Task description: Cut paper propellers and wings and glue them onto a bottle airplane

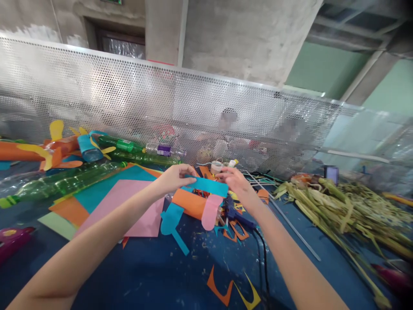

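Two bare hands are shown over a blue table [129,275]. One end of a blue paper strip [210,187] is pinched between thumb and fingers of the left hand [176,178]; at the other end, the fingers of the right hand [238,184] are loosely extended, and whether the strip is gripped there cannot be told. The strip is held near an orange-wrapped bottle [189,203] bearing a pink paper piece [211,214]. Positioning of the strip is judged the step in hand; steady control of both ends seems called for next.
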`<state>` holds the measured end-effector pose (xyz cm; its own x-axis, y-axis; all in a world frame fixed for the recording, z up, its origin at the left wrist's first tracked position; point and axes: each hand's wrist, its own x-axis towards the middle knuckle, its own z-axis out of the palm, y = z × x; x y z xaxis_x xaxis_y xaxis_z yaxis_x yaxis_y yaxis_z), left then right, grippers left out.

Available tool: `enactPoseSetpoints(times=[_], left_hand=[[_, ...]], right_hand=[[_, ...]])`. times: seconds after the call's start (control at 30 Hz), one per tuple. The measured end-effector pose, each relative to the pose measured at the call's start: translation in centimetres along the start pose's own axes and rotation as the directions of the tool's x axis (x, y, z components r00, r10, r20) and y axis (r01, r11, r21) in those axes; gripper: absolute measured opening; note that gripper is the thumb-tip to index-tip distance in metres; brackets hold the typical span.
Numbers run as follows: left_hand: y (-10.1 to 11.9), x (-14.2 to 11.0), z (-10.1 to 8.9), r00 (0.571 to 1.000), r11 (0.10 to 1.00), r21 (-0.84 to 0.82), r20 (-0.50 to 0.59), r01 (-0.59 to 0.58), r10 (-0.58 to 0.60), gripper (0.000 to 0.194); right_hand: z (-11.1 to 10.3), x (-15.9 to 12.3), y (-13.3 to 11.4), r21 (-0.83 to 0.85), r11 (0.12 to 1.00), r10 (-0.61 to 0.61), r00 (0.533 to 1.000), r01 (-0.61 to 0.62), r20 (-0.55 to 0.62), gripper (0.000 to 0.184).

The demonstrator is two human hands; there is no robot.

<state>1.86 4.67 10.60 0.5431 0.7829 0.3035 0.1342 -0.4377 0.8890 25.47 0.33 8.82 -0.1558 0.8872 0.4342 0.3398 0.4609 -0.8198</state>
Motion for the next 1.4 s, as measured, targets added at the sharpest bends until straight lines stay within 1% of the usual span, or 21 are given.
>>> enactPoseSetpoints(times=[0.03, 0.2, 0.27, 0.33, 0.4, 0.47, 0.6, 0.7, 0.8, 0.9, 0.93, 1.03, 1.07, 1.1, 1.13, 1.17, 1.2, 1.23, 1.27, 1.33, 1.4], left_hand=[[-0.1, 0.0, 0.1, 1.0, 1.0, 0.024, 0.01, -0.02, 0.019, 0.012], [-1.1, 0.4, -0.5, 0.998, 0.995, 0.082, 0.037, -0.049, 0.046, 0.02], [-2.1, 0.7, -1.4, 0.998, 0.988, 0.152, 0.056, -0.024, 0.015, 0.027], [-3.2, 0.7, -2.4, 0.998, 0.941, 0.338, 0.064, -0.022, 0.0, 0.03], [-3.8, 0.1, -3.3, 0.993, 0.88, 0.474, 0.11, -0.025, -0.031, 0.033], [-3.8, -0.9, -3.7, 0.979, 0.83, 0.55, 0.203, -0.091, -0.027, 0.032], [-2.8, -3.5, -3.6, 0.888, 0.805, 0.547, 0.457, -0.231, -0.056, 0.022], [-2.3, -5.1, -3.0, 0.806, 0.814, 0.54, 0.568, -0.212, -0.167, 0.012], [-1.8, -6.1, -2.3, 0.718, 0.74, 0.657, 0.583, -0.141, -0.38, 0.007], [-0.7, -6.5, -1.9, 0.685, 0.677, 0.725, 0.559, -0.129, -0.468, 0.01], [-0.3, -6.5, -1.9, 0.652, 0.709, 0.693, 0.6, -0.134, -0.463, 0.012], [0.5, -5.9, -2.5, 0.46, 0.878, 0.477, 0.788, -0.033, -0.41, 0.018], [0.3, -5.4, -2.8, 0.482, 0.904, 0.428, 0.79, 0.009, -0.379, 0.02], [-0.1, -5.0, -3.2, 0.609, 0.911, 0.413, 0.72, 0.009, -0.332, 0.021], [-0.7, -4.5, -3.5, 0.778, 0.9, 0.436, 0.565, 0.001, -0.275, 0.023], [-1.6, -4.0, -3.8, 0.902, 0.88, 0.476, 0.383, -0.006, -0.201, 0.027], [-2.5, -3.6, -4.1, 0.969, 0.863, 0.504, 0.22, -0.014, -0.113, 0.034], [-3.5, -3.2, -4.3, 0.994, 0.853, 0.522, 0.098, -0.013, -0.045, 0.045], [-4.5, -3.0, -4.5, 0.998, 0.857, 0.516, 0.05, 0.001, -0.031, 0.059], [-6.3, -2.8, -4.7, 0.99, 0.886, 0.458, 0.083, 0.066, -0.116, 0.071], [-7.6, -2.9, -4.7, 0.965, 0.919, 0.374, 0.167, 0.125, -0.2, 0.069]], right_hand=[[0.3, -0.3, -0.8, -0.05, 0.999, -0.006, 0.999, 0.007, 0.038, 0.035], [0.9, -0.7, -1.6, -0.262, 0.963, -0.081, 0.993, 0.057, -0.081, 0.013], [0.4, -0.5, -1.3, -0.267, 0.961, -0.115, 0.986, 0.079, -0.123, 0.014], [-0.3, -0.3, -1.1, -0.227, 0.97, -0.129, 0.976, 0.087, -0.177, 0.015], [-0.7, -0.1, -1.1, -0.189, 0.979, -0.121, 0.97, 0.08, -0.212, 0.017], [-0.8, 0.0, -1.0, -0.185, 0.98, -0.112, 0.968, 0.07, -0.225, 0.017], [-0.4, 0.0, -0.6, -0.221, 0.973, -0.112, 0.976, 0.07, -0.187, 0.018], [-0.2, 0.0, -0.3, -0.243, 0.967, -0.124, 0.979, 0.082, -0.162, 0.018], [-0.1, 0.0, -0.4, -0.249, 0.965, -0.124, 0.981, 0.084, -0.152, 0.018], [-0.1, -0.1, -0.5, -0.253, 0.964, -0.121, 0.981, 0.08, -0.15, 0.018], [-0.1, -0.1, -0.5, -0.256, 0.964, -0.12, 0.982, 0.079, -0.149, 0.018], [-0.1, -0.1, -0.6, -0.253, 0.963, -0.126, 0.984, 0.091, -0.129, 0.018], [-0.1, -0.1, -0.5, -0.248, 0.964, -0.132, 0.983, 0.097, -0.127, 0.018], [0.0, 0.0, -0.5, -0.24, 0.965, -0.137, 0.982, 0.102, -0.13, 0.019], [0.0, 0.0, -0.5, -0.229, 0.968, -0.137, 0.981, 0.104, -0.135, 0.021], [0.0, 0.0, -0.5, -0.217, 0.971, -0.133, 0.981, 0.1, -0.143, 0.023], [0.1, 0.0, -0.4, -0.206, 0.974, -0.123, 0.981, 0.09, -0.149, 0.025], [0.1, 0.0, -0.4, -0.194, 0.978, -0.105, 0.983, 0.075, -0.152, 0.026], [0.1, 0.1, -0.3, -0.183, 0.981, -0.085, 0.985, 0.057, -0.152, 0.026], [0.2, 0.0, -0.3, -0.161, 0.987, -0.049, 0.986, 0.023, -0.158, 0.023], [0.3, -0.1, -0.4, -0.111, 0.994, -0.028, 0.986, 0.01, -0.165, 0.021]])
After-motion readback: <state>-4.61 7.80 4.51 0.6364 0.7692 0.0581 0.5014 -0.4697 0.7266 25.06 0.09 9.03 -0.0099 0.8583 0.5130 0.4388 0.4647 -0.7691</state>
